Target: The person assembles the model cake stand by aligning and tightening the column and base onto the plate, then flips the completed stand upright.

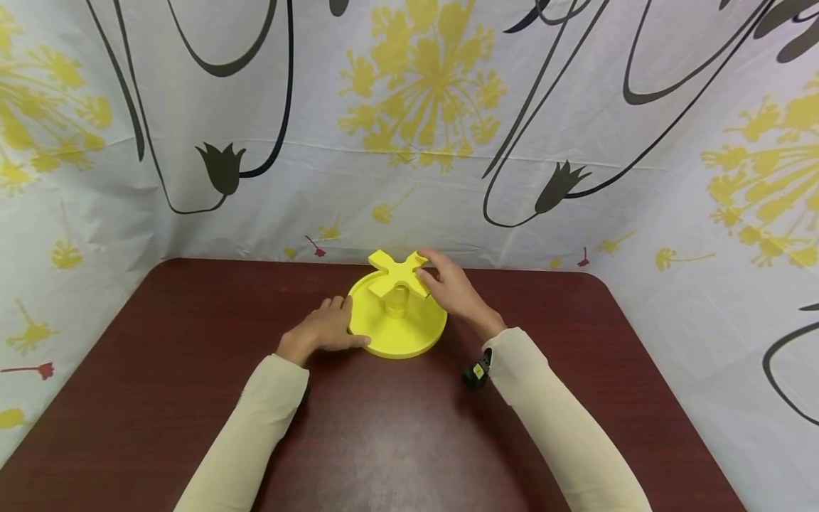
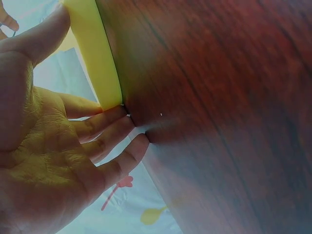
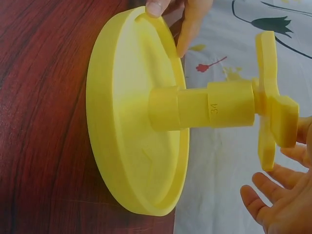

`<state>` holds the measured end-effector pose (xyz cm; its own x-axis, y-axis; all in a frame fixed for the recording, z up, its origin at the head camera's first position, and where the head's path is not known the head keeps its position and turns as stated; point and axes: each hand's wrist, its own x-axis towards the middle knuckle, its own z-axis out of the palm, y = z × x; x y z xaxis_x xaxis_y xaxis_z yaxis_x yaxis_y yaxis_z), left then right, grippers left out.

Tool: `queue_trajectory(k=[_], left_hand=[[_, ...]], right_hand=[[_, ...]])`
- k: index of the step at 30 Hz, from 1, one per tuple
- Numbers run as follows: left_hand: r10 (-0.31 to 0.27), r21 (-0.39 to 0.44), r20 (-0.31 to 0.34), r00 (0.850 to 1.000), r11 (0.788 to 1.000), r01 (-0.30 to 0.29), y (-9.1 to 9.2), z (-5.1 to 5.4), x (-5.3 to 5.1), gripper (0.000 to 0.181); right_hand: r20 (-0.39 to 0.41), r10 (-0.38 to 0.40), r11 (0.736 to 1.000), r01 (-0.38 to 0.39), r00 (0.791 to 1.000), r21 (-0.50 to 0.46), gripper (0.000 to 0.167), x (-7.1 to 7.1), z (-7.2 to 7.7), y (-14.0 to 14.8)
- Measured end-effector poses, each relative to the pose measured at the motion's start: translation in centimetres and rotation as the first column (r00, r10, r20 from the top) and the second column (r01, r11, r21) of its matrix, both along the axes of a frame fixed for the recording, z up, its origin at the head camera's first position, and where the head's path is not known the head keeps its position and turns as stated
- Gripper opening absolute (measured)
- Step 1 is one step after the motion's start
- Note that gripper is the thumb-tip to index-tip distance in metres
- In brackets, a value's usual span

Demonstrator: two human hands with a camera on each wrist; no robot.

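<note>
A round yellow dish-like base [image 1: 399,337] with a raised rim lies on the table. From its middle rises a stepped yellow post [image 3: 231,103], marked 34, topped by a yellow cross-shaped handle [image 1: 398,274] with blunt arms. My left hand [image 1: 328,328] holds the base at its left rim, thumb at the front and index finger farther round; the other fingertips touch the tabletop. With thumb and index finger, my right hand [image 1: 451,290] pinches one arm of the handle at the far right. In the right wrist view its other fingers hang spread below the handle.
The dark red-brown wooden table [image 1: 409,427] has rounded far corners, and its far edge runs just behind the base. A white cloth [image 1: 358,192] with yellow and grey flower prints hangs behind and beside it. A black wrist device [image 1: 476,370] sits under the right sleeve cuff.
</note>
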<state>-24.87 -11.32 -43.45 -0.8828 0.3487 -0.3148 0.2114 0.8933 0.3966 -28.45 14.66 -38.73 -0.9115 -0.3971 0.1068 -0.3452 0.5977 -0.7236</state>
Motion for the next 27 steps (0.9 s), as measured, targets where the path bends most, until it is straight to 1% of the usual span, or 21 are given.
queue_trajectory(k=[6, 12, 17, 22, 27], left_hand=[[0.002, 0.002, 0.001, 1.0, 1.0, -0.002, -0.01, -0.02, 0.03, 0.102], [-0.001, 0.004, -0.005, 1.0, 1.0, 0.001, 0.01, -0.01, 0.07, 0.102], [0.004, 0.002, -0.007, 1.0, 1.0, -0.004, 0.02, -0.02, 0.06, 0.102], [0.005, 0.0, -0.005, 1.0, 1.0, -0.005, 0.05, -0.01, 0.06, 0.102], [0.001, -0.001, -0.009, 1.0, 1.0, -0.001, -0.03, -0.08, 0.02, 0.102]], right_hand=[[-0.05, -0.056, 0.998, 0.057, 0.997, 0.018, 0.048, -0.11, 0.06, 0.06], [-0.046, -0.11, 0.993, 0.111, 0.993, 0.028, 0.042, -0.1, -0.07, 0.28], [-0.042, -0.104, 0.994, 0.106, 0.994, 0.04, 0.038, -0.01, -0.35, 0.37], [-0.038, -0.101, 0.995, 0.102, 0.994, 0.024, 0.034, 0.11, -0.38, 0.36], [-0.016, -0.109, 0.994, 0.109, 0.994, 0.007, 0.03, 0.15, -0.37, 0.51]])
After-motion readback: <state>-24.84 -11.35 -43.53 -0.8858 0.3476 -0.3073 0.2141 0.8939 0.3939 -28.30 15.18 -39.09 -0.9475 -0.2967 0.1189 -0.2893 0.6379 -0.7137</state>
